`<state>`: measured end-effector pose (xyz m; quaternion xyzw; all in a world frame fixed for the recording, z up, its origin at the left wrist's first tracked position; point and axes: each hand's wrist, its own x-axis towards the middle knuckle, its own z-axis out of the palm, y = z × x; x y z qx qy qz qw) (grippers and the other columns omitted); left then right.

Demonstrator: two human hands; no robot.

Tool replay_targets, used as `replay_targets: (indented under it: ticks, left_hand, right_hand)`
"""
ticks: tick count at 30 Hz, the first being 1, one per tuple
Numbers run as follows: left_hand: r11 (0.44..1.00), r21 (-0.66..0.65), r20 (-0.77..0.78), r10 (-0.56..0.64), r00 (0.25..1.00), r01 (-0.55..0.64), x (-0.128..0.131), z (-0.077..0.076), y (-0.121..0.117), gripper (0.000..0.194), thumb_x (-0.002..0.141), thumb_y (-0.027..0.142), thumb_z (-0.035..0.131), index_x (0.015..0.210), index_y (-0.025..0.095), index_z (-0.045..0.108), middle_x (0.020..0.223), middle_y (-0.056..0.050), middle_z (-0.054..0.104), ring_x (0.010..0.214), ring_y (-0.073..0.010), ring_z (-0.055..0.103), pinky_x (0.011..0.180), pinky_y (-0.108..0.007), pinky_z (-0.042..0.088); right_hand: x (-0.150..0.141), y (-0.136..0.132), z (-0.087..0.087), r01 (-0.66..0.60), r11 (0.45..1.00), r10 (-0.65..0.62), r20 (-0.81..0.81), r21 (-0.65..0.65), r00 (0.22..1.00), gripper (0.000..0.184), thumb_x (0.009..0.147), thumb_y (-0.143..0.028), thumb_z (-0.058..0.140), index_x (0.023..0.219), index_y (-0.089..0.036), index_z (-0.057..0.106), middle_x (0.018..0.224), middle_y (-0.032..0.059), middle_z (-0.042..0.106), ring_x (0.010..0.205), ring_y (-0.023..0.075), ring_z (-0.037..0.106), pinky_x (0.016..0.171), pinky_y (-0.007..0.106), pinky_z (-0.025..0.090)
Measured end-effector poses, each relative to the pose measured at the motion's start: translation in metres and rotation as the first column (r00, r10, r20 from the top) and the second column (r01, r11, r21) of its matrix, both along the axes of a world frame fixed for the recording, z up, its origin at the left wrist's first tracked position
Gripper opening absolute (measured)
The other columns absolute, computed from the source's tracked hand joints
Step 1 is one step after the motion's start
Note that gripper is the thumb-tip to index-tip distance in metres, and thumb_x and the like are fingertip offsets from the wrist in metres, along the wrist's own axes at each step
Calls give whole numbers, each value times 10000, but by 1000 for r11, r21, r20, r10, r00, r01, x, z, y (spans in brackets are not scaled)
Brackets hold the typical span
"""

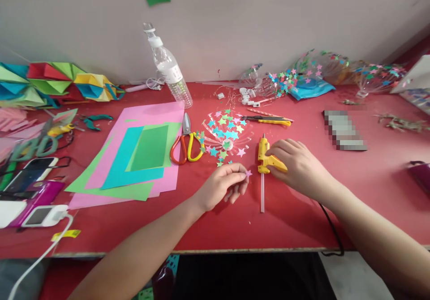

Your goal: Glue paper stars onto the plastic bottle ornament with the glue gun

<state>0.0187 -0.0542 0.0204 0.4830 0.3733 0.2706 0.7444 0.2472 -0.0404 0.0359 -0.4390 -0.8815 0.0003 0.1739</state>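
Observation:
Between thumb and fingertips, my left hand (225, 184) pinches a small pink paper star (248, 173). My right hand (297, 163) is closed around the handle of a yellow hot glue gun (264, 145), whose nozzle points away from me. A translucent glue stick (262, 195) sticks out of its rear, towards the table's front edge. Just beyond my left hand lies a clear plastic piece cut into strips (228, 144), with pink, blue and green stars on its strips. Scissors with red and yellow handles (187, 145) rest to its left.
Coloured paper sheets (148, 145) are stacked on the red table (215, 228). A tall plastic bottle (169, 69) stands behind them. A yellow cutter (268, 119) lies beyond the glue gun. Phones (32, 174) and tools crowd the left; star-covered plastic pieces (284, 83) line the back right.

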Motion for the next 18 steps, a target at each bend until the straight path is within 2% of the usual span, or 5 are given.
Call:
replay_targets:
  ticks: [2,5,13,18]
  left_hand:
    - [1000,-26,19,-8,1000,9,0,-1,0,155,859,264,489,750,161,531,575,34,563,366,-45,453,350,-179,256]
    - [999,-44,29,-21,999,22,0,-2,0,140,856,250,491,758,161,537,555,37,549,362,-49,448,341,-179,227]
    - [993,-96,49,-57,997,61,0,1,-1,142,818,242,495,705,158,517,524,40,511,354,-48,416,334,-174,221]
    - [987,-122,67,-94,993,101,0,4,-2,158,803,215,483,658,153,488,521,33,506,336,-38,408,326,-175,196]
  right_hand:
    - [-8,-5,5,-178,980,191,-153,94,970,90,899,-195,541,957,-155,596,901,85,640,848,205,577,761,344,460]
    - [-19,-13,5,-292,942,327,-260,164,909,55,887,-160,567,939,-152,581,864,73,638,798,179,564,731,326,463]
    - [-25,-13,-2,-323,930,362,-282,173,889,77,879,-150,580,955,-160,588,870,73,634,790,175,549,721,334,465]
    - [-25,-10,-4,-349,933,356,-364,87,861,61,895,-164,569,949,-181,593,869,59,624,799,163,552,731,331,460]
